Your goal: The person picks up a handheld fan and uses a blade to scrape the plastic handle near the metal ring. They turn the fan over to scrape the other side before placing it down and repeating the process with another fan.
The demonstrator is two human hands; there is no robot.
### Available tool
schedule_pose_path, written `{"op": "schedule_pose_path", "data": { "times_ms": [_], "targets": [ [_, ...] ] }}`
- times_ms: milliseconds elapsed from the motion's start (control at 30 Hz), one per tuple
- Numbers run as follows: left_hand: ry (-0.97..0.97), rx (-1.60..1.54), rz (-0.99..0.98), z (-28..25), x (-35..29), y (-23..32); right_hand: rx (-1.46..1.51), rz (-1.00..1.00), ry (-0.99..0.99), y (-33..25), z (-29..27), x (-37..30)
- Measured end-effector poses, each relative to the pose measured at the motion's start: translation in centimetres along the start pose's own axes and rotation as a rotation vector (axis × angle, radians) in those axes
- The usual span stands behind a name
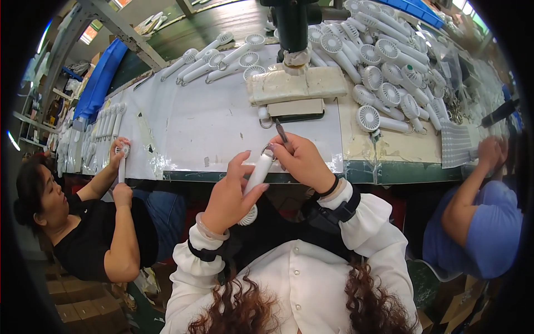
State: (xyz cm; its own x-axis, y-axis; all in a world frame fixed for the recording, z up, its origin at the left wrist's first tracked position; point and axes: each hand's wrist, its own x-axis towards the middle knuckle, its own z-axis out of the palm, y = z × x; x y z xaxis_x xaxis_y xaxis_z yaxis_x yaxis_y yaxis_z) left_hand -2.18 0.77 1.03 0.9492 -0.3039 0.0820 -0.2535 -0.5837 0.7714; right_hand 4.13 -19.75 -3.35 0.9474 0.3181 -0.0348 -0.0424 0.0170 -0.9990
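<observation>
My left hand (223, 201) is wrapped round the handle of a white handheld fan (259, 173). The fan slants, its round head (248, 216) low by my wrist and its handle end up toward my right hand. In my right hand (307, 162) is a slim dark pen-like tool (281, 132), pointing away from me; its exact kind I cannot make out. The fingertips of that hand also touch the metal clip (267, 149) at the fan's handle end. Just beyond, another white piece with a metal ring (265, 118) lies beside a dark tray (295, 117).
A green press-like machine (292, 33) stands ahead above a wrapped pale block (295, 84). Many white fans (387, 94) are heaped at right; several more (217, 60) lie at far left. A co-worker at left holds a fan (122, 158); another person's hands (492, 153) are at right.
</observation>
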Motion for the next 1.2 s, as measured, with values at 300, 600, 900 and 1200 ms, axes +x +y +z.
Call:
{"op": "schedule_pose_path", "data": {
  "times_ms": [300,600,900,1200],
  "targets": [
    [0.068,-1.399,-0.195,0.1,0.0,-1.7,-0.254,-0.072,0.002,2.0,0.3,2.5],
    [0.23,-0.338,0.019,0.3,3.2,-3.9,-0.257,0.146,-0.072,0.6,1.2,3.8],
    [0.227,-0.12,0.05,1.5,6.5,-5.5,-0.052,-0.086,0.139,1.5,-2.2,0.6],
    [0.318,-0.118,0.195,2.4,5.2,-5.7,0.065,-0.073,0.2,1.6,-2.6,-0.7]
  ]
}}
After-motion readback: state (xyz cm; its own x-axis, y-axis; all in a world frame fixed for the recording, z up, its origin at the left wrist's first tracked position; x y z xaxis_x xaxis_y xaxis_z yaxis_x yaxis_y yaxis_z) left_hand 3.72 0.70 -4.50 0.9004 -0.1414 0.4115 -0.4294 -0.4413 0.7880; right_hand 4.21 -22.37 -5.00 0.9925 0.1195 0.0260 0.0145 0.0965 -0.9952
